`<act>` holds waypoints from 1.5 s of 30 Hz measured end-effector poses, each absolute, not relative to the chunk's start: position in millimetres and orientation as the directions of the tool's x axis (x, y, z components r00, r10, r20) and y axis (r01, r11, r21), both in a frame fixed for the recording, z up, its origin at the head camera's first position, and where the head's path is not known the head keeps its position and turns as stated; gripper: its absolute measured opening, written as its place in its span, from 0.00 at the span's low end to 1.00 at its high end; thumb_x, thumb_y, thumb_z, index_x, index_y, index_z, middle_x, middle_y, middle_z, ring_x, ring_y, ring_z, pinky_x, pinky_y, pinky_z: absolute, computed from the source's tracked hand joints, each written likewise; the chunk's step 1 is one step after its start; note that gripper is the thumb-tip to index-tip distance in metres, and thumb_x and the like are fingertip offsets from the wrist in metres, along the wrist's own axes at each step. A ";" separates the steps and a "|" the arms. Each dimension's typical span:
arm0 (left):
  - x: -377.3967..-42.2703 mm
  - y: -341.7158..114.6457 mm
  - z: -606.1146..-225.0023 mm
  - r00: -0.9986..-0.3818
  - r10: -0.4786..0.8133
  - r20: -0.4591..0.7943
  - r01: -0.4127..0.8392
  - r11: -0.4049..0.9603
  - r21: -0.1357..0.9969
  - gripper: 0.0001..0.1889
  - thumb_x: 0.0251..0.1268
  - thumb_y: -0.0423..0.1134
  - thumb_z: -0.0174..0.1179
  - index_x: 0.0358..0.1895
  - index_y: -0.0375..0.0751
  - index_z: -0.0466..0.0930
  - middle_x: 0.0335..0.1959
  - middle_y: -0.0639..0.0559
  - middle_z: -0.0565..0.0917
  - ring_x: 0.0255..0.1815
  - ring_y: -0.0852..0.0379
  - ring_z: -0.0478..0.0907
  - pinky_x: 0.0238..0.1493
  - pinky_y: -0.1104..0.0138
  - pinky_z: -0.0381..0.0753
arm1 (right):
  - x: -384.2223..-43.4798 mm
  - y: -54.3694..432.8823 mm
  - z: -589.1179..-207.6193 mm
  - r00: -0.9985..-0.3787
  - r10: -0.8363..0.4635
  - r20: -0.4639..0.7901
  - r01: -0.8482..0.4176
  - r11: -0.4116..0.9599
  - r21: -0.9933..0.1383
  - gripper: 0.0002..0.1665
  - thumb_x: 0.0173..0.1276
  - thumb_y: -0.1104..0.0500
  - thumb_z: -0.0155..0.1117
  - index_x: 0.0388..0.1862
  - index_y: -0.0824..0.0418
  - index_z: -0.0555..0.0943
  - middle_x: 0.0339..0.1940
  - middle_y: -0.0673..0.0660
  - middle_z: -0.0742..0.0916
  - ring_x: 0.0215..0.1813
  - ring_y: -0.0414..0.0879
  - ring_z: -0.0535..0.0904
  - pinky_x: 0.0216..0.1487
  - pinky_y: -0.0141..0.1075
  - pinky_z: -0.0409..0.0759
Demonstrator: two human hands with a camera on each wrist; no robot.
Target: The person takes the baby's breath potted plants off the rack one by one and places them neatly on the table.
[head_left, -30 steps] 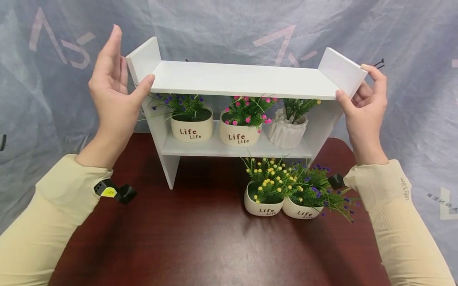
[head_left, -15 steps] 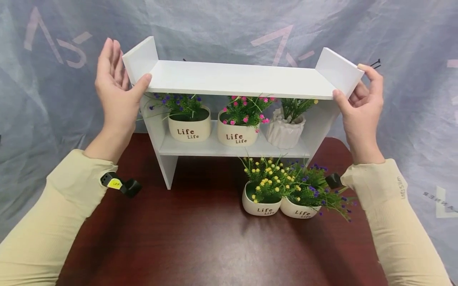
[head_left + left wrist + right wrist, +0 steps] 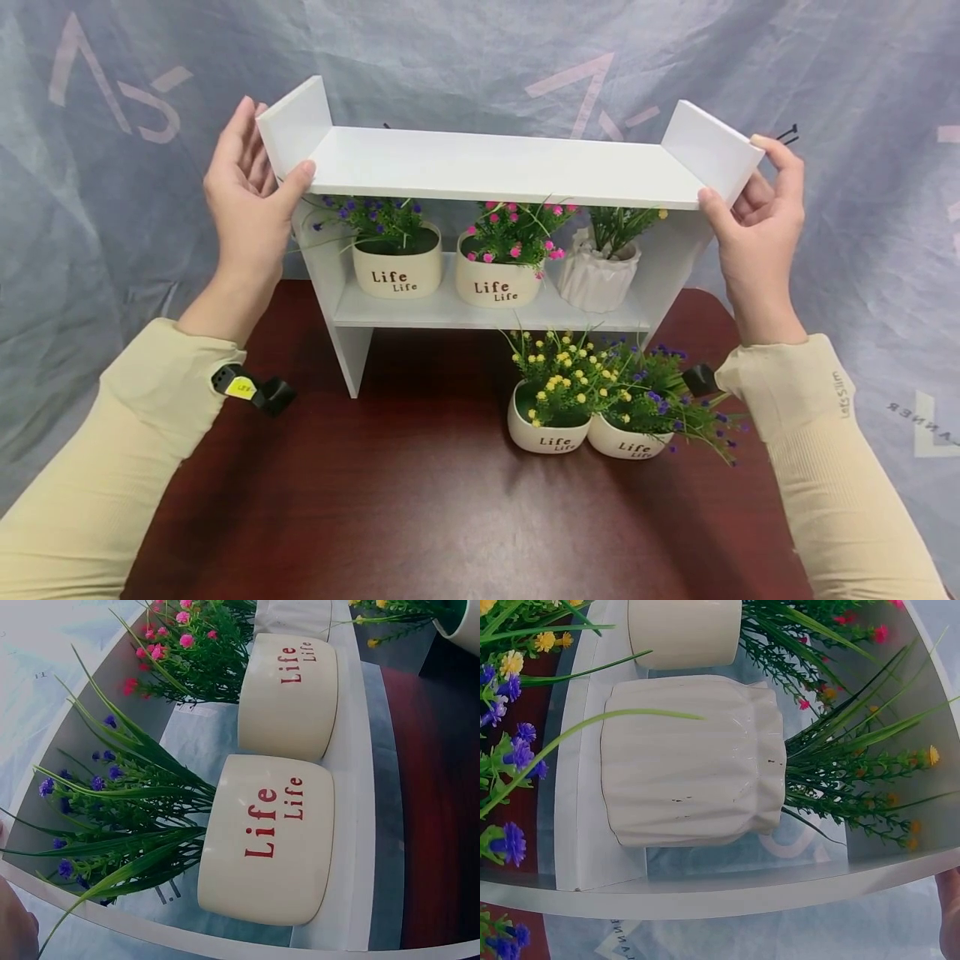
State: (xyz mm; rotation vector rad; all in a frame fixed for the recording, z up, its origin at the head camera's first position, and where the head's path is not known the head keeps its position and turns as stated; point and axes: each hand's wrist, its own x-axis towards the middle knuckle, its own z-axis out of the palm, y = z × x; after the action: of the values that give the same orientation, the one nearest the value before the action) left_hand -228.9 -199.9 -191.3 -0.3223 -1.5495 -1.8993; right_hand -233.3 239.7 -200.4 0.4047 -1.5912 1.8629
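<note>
A white two-tier shelf (image 3: 491,169) stands on the dark red table. At its upper left corner my left hand (image 3: 247,196) grips the side panel, thumb on the front edge and fingers along the outer face. My right hand (image 3: 761,221) grips the opposite panel, index finger over its top edge and thumb at the front corner. On the lower tier sit a cream pot with purple flowers (image 3: 266,840), a cream pot with pink flowers (image 3: 498,282) and a white pleated pot (image 3: 694,761) with greenery and yellow blooms.
In front of the shelf's right side, two cream pots stand side by side on the table (image 3: 420,500): one with yellow flowers (image 3: 550,432), one with purple flowers (image 3: 628,440). A grey-blue cloth (image 3: 450,58) hangs behind. The shelf's upper board bears nothing.
My left hand has moved in to the right, its fingers coming down and closing against the side panel. The right hand keeps its grip. The whole view has shifted slightly; shelf and pots stay put.
</note>
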 end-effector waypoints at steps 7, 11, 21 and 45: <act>-229.0 -203.9 -199.3 -0.765 -0.297 0.571 0.618 -0.090 0.781 0.40 0.57 0.22 0.63 0.74 0.40 0.58 0.74 0.47 0.64 0.74 0.58 0.63 0.72 0.74 0.62 | -233.6 239.3 -200.7 -0.741 0.276 0.612 -0.649 -0.062 -0.758 0.35 0.58 0.74 0.65 0.63 0.52 0.71 0.59 0.63 0.81 0.57 0.52 0.79 0.52 0.31 0.79; -227.9 -207.6 -208.5 -0.758 -0.241 0.606 0.634 -0.054 0.771 0.37 0.59 0.24 0.62 0.73 0.38 0.60 0.73 0.44 0.65 0.74 0.57 0.63 0.73 0.71 0.62 | -233.9 239.2 -200.3 -0.741 0.280 0.610 -0.648 -0.063 -0.759 0.35 0.57 0.74 0.66 0.62 0.52 0.71 0.59 0.62 0.81 0.56 0.52 0.79 0.52 0.31 0.79; -227.1 -214.9 -220.9 -0.729 -0.110 0.675 0.676 0.039 0.736 0.36 0.60 0.20 0.55 0.73 0.35 0.58 0.74 0.40 0.64 0.75 0.52 0.62 0.68 0.71 0.69 | -234.2 238.8 -201.9 -0.743 0.283 0.606 -0.645 -0.064 -0.761 0.35 0.57 0.74 0.65 0.62 0.52 0.71 0.58 0.62 0.82 0.56 0.52 0.80 0.51 0.31 0.79; -232.0 -210.3 -227.7 -0.659 -0.171 0.733 0.706 0.197 0.680 0.33 0.58 0.19 0.47 0.70 0.40 0.66 0.66 0.42 0.75 0.66 0.54 0.74 0.48 0.77 0.78 | -227.4 243.5 -192.0 -0.758 0.249 0.602 -0.601 0.090 -0.794 0.36 0.56 0.73 0.67 0.62 0.53 0.70 0.57 0.60 0.83 0.58 0.48 0.81 0.57 0.30 0.79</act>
State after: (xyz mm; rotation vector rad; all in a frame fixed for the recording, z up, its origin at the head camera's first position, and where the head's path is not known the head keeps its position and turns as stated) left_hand -232.0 -210.3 -227.7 -0.5037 -1.7571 -1.5502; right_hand -227.4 243.5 -192.0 0.3476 -1.7454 1.7369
